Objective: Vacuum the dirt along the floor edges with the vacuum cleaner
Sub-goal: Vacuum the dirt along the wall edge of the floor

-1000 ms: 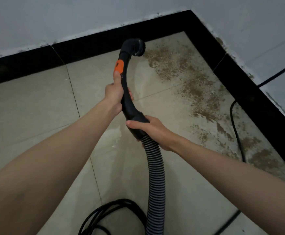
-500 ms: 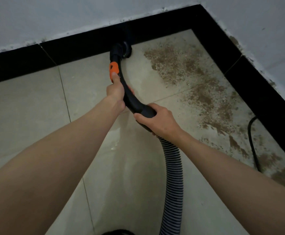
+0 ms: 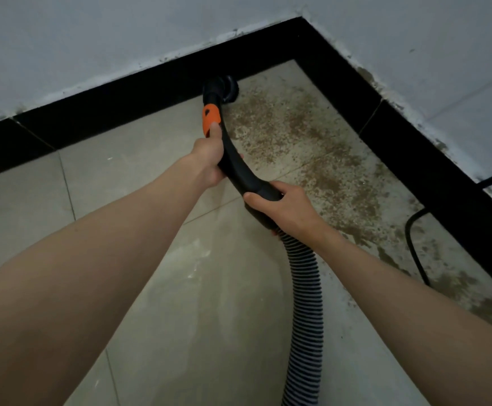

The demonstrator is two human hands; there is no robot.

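Left hand (image 3: 209,155) is wrapped round the upper part of the black vacuum handle (image 3: 240,174), thumb laid up onto the orange slider (image 3: 210,118); fingers mostly hidden behind the tube, only tips show on the far side. Right hand (image 3: 283,205) is curled round the lower end of the handle where the ribbed hose (image 3: 305,288) joins; the joint itself is covered by the palm. Hose runs down and is cut off at the bottom edge. Brush nozzle (image 3: 224,87) sits at the floor edge against the black skirting (image 3: 139,95); dark on dark, outline hard to read, contact with the floor not resolvable. Brown dirt (image 3: 312,148) spreads from just beside the nozzle along the right-hand skirting. Black cable (image 3: 414,247) lies on the tiles at right, both ends out of view.
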